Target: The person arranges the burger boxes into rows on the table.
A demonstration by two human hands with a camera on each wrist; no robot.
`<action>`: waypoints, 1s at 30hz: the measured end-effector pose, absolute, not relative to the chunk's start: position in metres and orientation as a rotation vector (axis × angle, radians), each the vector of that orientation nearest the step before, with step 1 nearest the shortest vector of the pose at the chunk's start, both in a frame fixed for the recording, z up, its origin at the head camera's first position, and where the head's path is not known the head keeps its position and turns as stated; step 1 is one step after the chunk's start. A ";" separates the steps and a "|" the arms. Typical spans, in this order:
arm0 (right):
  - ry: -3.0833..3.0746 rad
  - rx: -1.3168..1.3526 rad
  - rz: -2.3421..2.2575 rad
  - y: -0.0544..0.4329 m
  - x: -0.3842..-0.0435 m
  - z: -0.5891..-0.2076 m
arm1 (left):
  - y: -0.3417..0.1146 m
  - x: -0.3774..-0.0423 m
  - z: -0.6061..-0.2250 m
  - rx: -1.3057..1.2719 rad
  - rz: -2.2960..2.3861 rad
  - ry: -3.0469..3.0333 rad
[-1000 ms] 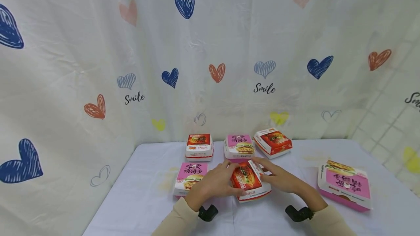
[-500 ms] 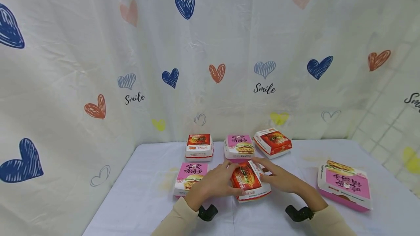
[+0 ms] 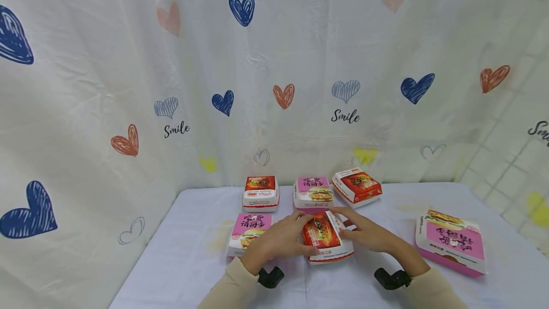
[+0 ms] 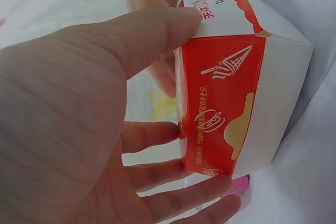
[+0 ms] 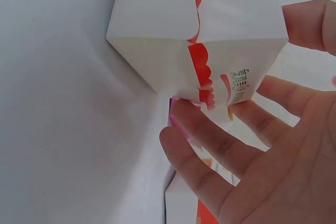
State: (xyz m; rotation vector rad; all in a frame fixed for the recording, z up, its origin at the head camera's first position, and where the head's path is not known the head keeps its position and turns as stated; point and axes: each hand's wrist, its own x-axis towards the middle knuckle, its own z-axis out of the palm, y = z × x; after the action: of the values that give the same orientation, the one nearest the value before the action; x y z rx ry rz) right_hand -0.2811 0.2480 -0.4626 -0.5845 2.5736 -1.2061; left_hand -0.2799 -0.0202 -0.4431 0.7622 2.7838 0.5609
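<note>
A red and white hamburger box (image 3: 322, 231) sits at the near middle of the table, slightly turned, with its lid down. My left hand (image 3: 285, 238) holds it from the left, thumb at the front corner and fingertips along the far side. From the right, my right hand (image 3: 370, 231) grips the same box, its thumb on the right edge and fingers reaching the back corner. In the left wrist view the red side panel (image 4: 223, 108) faces my palm. The right wrist view shows the box's white side (image 5: 157, 9), with some fingers touching and others spread beside it.
Just behind stands a pink hamburger box (image 3: 313, 192), with red ones to its left (image 3: 260, 192) and right (image 3: 357, 186). Another pink box (image 3: 250, 227) lies beside my left hand. A larger pink box (image 3: 451, 243) rests far right on the white tablecloth (image 3: 180, 252).
</note>
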 end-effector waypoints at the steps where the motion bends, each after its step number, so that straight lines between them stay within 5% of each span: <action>1: 2.575 -0.580 -1.205 0.248 -0.281 -0.463 | -0.020 -0.280 -0.443 0.762 0.566 2.782; 30: 2.625 -0.675 -1.157 0.249 -0.280 -0.456 | -0.032 -0.286 -0.439 0.830 0.570 2.742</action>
State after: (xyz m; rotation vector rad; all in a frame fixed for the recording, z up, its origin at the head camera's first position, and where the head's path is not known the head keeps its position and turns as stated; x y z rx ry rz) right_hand -0.2799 0.2494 -0.4563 -0.6753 2.6248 -1.1567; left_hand -0.2861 -0.0322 -0.4390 0.8305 2.7423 0.5698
